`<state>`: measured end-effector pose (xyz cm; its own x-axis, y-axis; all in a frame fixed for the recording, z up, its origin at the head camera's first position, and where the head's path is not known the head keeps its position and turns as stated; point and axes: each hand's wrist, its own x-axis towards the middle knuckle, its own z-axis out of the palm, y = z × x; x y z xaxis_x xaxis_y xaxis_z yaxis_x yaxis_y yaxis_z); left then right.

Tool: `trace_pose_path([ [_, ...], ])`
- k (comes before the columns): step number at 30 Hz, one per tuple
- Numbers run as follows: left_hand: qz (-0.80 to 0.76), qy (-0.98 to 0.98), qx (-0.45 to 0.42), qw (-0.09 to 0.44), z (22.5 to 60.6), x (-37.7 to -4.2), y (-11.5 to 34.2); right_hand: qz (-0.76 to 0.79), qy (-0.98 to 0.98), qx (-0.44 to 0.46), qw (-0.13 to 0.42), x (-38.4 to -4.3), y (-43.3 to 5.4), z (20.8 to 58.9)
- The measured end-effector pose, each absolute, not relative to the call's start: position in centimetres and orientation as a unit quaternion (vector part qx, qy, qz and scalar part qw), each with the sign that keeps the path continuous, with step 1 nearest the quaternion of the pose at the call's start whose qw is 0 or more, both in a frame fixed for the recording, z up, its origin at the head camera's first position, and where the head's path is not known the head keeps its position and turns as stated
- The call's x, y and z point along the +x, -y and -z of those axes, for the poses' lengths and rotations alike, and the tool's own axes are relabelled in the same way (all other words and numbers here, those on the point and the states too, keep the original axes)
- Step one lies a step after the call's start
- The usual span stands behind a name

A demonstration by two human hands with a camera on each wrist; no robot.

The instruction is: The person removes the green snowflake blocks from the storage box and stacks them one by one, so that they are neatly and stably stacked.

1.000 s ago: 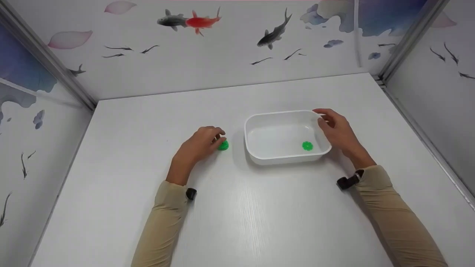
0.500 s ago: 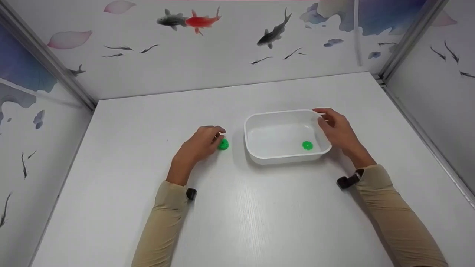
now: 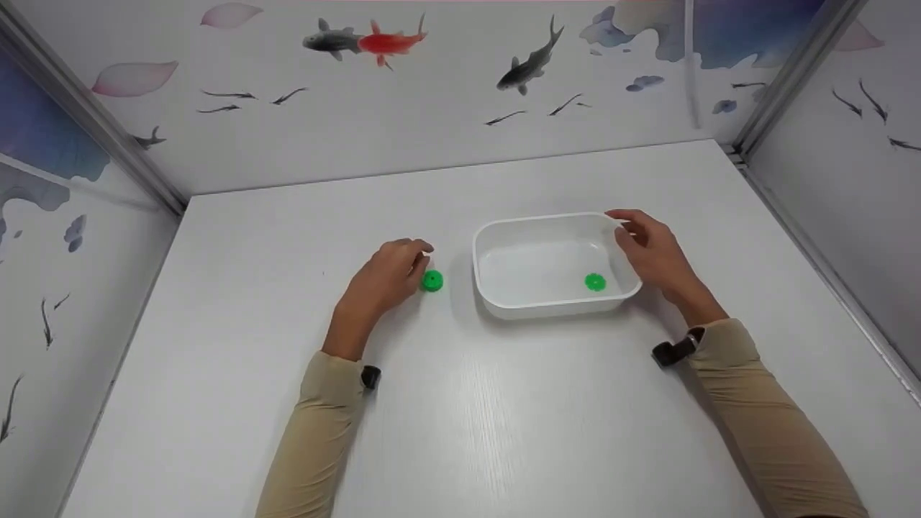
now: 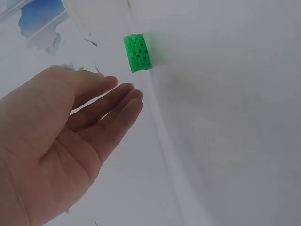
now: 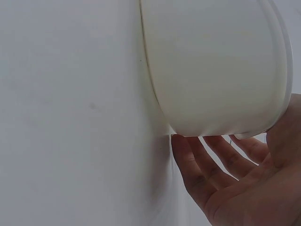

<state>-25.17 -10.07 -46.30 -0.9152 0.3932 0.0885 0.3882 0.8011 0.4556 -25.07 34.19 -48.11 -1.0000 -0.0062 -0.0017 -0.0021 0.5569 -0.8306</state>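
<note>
A short green stack of notched round pieces [image 3: 432,280] stands on the white table; its layered side [image 4: 137,52] shows in the left wrist view. Just left of it is my left hand [image 3: 389,272], thumb and fingers apart, holding nothing. In the left wrist view a gap separates these fingertips from the stack. My right hand [image 3: 656,252] grips the right end of a white rectangular tub [image 3: 547,311], thumb over the rim. Its fingers [image 5: 190,165] lie along the tub's outer wall in the right wrist view. Inside the tub lies a flat green flower-shaped piece [image 3: 595,282].
The white tabletop [image 3: 460,417] reaches back to a panel [image 3: 432,137] printed with fish and petals. Similar printed panels stand at the left and right, with metal posts [image 3: 799,79] in the corners.
My left thumb and fingers have drawn back from the green stack, up and left, so more of its top shows. My right hand and the tub stay in place.
</note>
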Motion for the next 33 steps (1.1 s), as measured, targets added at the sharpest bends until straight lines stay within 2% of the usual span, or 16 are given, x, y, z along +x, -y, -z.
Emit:
trace_pose_path([
  [10, -0.256, -0.926, 0.265, -0.082, 45.1, -24.6, 7.3, 0.467, -0.884, 0.0, 0.004, -25.0, -34.2, 48.2],
  [15, -0.258, -0.916, 0.288, -0.103, 44.5, -24.1, 5.1, 0.47, -0.883, 0.001, 0.004, -25.0, -34.2, 48.2],
  [25, -0.272, -0.898, 0.334, -0.089, 44.7, -23.9, 1.3, 0.47, -0.883, 0.001, 0.007, -25.1, -34.3, 48.1],
  [33, -0.298, -0.882, 0.362, -0.051, 45.4, -24.3, -1.5, 0.463, -0.887, -0.004, 0.003, -25.1, -34.2, 48.1],
])
